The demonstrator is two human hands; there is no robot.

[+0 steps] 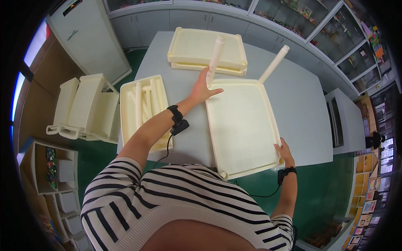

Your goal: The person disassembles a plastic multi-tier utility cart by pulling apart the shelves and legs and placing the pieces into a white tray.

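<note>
big tray (243, 125) sits on the table (305, 108), two tubes (274, 63) standing at its far corners. left of it, a tray holding loose tubes (142, 109); behind, stacked trays (197, 50). rack (86, 106) on the floor, far left.

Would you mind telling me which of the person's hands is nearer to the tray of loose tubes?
Left. The left hand grips an upright tube right of the tube tray; the right hand holds the big tray's far corner.

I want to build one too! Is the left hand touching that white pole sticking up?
Touching. In the head view the left hand is wrapped around the base of the upright pole, with no gap visible.
</note>
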